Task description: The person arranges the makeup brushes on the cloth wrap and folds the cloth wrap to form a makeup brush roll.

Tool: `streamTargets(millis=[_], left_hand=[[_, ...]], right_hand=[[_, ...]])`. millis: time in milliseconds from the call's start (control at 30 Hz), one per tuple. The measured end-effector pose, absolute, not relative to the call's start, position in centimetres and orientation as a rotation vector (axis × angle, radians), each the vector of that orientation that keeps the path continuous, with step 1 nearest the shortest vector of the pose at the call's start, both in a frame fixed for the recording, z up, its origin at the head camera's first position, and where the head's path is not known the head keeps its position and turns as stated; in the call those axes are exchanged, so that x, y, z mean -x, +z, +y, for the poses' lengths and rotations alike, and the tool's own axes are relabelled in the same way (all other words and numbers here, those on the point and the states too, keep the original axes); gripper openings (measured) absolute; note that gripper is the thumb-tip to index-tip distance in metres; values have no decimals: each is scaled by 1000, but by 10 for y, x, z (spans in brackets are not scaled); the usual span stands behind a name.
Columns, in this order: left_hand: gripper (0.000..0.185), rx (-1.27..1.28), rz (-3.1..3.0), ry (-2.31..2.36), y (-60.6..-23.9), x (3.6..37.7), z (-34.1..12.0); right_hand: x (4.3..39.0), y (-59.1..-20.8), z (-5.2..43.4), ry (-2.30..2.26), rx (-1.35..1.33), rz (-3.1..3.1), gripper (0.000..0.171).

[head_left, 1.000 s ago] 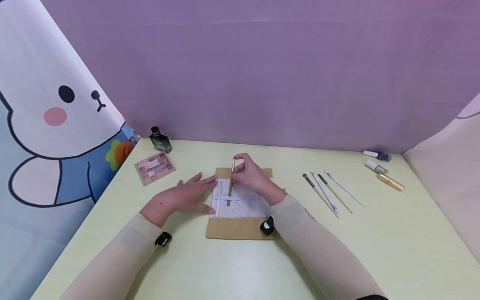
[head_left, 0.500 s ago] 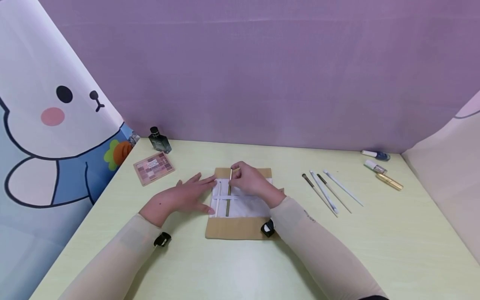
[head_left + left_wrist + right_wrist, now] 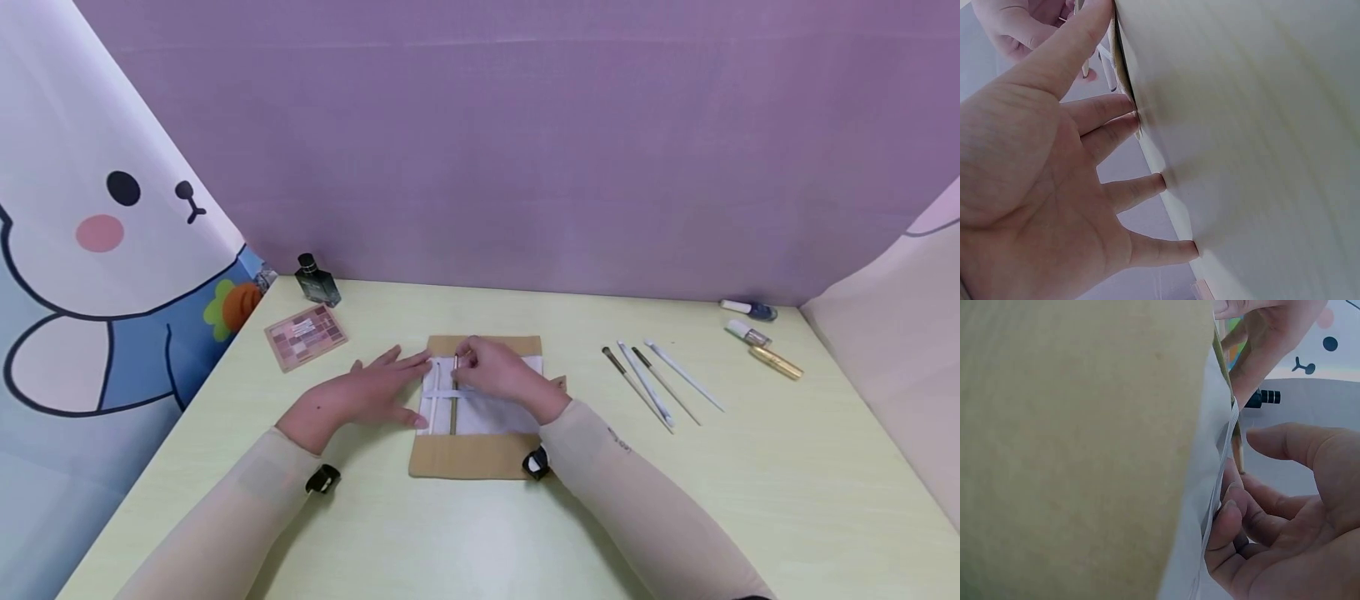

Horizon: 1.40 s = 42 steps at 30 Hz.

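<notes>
A tan brush roll with a white lining lies open at the table's middle. My left hand presses flat on its left edge with straight fingers; the left wrist view shows the same hand against the table. My right hand pinches the top end of a gold-handled brush that sits under the white elastic band. A white brush lies under the band just left of it. In the right wrist view the gold-handled brush runs along the lining beside my right fingers.
Several loose brushes lie right of the roll. Two small bottles and a gold tube sit at the far right. An eyeshadow palette and a dark perfume bottle stand at the back left, near the bunny backdrop.
My right hand has slid the gold-handled brush down toward me under the elastic band, and the hand has come lower over the roll. The left hand has stayed put.
</notes>
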<state>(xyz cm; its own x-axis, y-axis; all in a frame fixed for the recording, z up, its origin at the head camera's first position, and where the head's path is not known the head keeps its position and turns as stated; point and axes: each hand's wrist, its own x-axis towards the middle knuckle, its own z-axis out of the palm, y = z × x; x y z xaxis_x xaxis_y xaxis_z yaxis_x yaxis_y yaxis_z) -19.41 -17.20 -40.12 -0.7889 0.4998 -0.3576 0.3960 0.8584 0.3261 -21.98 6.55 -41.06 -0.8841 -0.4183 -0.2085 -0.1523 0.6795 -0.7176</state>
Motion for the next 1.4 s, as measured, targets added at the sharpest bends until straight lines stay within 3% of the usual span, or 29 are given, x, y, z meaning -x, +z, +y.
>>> streamTargets(millis=[300, 733, 1100, 1400], left_hand=[[99, -666, 2599, 323, -401, 194, -172], [99, -654, 2594, 328, -401, 194, -171], [100, -653, 2581, 325, -403, 194, -173], [102, -644, 2594, 316, -403, 193, -172]], right_hand=[[216, -411, 66, -976, 520, 2558, 24], [211, -409, 66, -912, 547, 2590, 23], [205, -394, 76, -919, 482, 2595, 48], [199, -363, 122, -1037, 503, 2669, 51]])
